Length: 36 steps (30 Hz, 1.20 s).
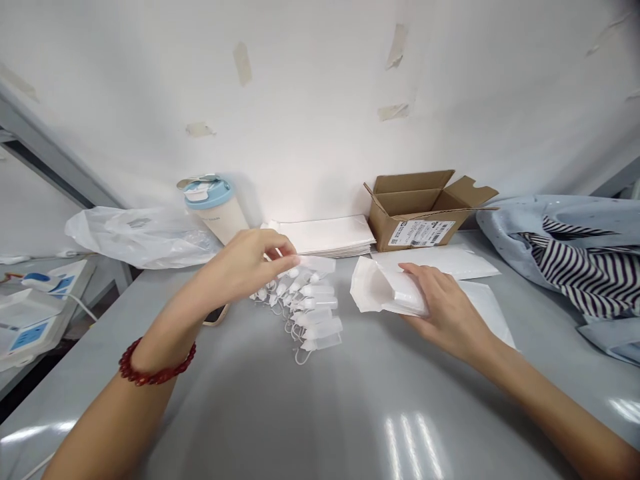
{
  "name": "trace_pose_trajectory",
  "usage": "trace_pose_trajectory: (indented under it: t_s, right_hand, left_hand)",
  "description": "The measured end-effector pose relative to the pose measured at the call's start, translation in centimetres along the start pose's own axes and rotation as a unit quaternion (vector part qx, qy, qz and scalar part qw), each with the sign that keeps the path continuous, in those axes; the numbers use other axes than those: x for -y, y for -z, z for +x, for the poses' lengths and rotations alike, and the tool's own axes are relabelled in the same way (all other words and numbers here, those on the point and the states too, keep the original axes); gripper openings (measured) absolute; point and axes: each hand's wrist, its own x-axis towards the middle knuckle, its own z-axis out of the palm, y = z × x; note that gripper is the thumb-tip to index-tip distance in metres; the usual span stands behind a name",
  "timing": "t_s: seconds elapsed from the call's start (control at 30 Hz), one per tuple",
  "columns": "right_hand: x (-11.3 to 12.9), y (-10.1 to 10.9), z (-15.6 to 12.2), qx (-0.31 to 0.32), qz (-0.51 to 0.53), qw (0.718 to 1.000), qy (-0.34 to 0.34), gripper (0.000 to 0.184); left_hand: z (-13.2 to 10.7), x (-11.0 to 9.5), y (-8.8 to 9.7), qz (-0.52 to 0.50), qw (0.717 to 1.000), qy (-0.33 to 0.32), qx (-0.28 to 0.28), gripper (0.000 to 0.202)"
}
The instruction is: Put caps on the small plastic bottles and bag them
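- Your left hand [245, 263] is at the far end of the pile, and its fingertips [293, 257] pinch the top of one small bottle.
- Your right hand [450, 313] is curled around a white padded envelope [380, 287], and the envelope's open end points left. You can't quite tell what is inside it.
- The small plastic bottles [315, 313] lie in a loose pile on the grey worktop [250, 413], between your hands. They have white caps and thin loops.
- Many bottles are left in the pile. Only one envelope is in your hand.
- A red bead bracelet [157, 363] sits on your left wrist, and a phone [216, 315] peeks out just under that arm.
- Flat white envelopes [487, 307] lie under your right hand.
- A neat stack of white envelopes [325, 237] sits far back, near the wall.
- An open cardboard box [420, 207] with a label stands to the right of that stack.
- A cup with a blue lid [215, 210] and a plastic bag [143, 237] are far to the left.
- A blue and striped cloth [560, 260] lies far to the right.
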Motion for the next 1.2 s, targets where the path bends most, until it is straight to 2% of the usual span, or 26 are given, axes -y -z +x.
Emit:
trace_pose_trajectory:
  t_s: [0.1,0.23,0.43,0.6,0.73,0.87,0.93,1.07,1.13,1.2]
  right_hand:
    - [0.3,-0.1,0.0,0.011,0.001,1.0,0.006,0.048]
    - [0.8,-0.1,-0.1,0.014,0.013,1.0,0.019,0.05]
    - [1.9,-0.1,-0.5,0.005,0.032,0.998,0.054,0.052]
    - [2.6,-0.4,-0.7,-0.003,0.037,0.997,0.073,0.048]
    - [2.8,-0.3,-0.6,-0.008,0.027,0.996,0.085,0.05]
    - [3.1,-0.1,-0.6,0.007,0.019,0.995,0.096,0.05]
    - [3.1,0.1,-0.5,0.014,0.011,0.996,0.092,0.05]
    - [2.7,0.3,-0.3,0.024,0.0,0.997,0.079,0.053]
    - [2.7,0.4,-0.3,0.026,0.002,0.996,0.08,0.054]
    - [3.0,0.4,-0.4,0.03,0.011,0.996,0.083,0.055]
  left_hand:
    - [-0.6,-1.7,-1.0,-0.048,0.998,-0.033,-0.009,0.024]
    - [-0.9,-3.1,-3.9,-0.05,0.994,-0.098,-0.011,0.021]
    - [-0.6,-3.8,-8.6,-0.036,0.984,-0.176,-0.015,0.025]
    - [-0.9,-4.1,-10.6,-0.068,0.973,-0.218,-0.02,0.024]
    - [-1.3,-4.2,-11.0,-0.031,0.962,-0.27,-0.023,0.024]
    - [-1.6,-4.1,-10.2,0.052,0.947,-0.318,-0.005,0.022]
    - [-1.6,-4.0,-9.3,0.092,0.945,-0.315,0.002,0.022]
    - [-1.7,-4.0,-7.0,0.143,0.953,-0.263,0.032,0.028]
    - [-1.8,-4.0,-6.5,0.139,0.958,-0.247,0.032,0.029]
    - [-1.7,-4.0,-6.9,0.126,0.958,-0.255,0.039,0.027]
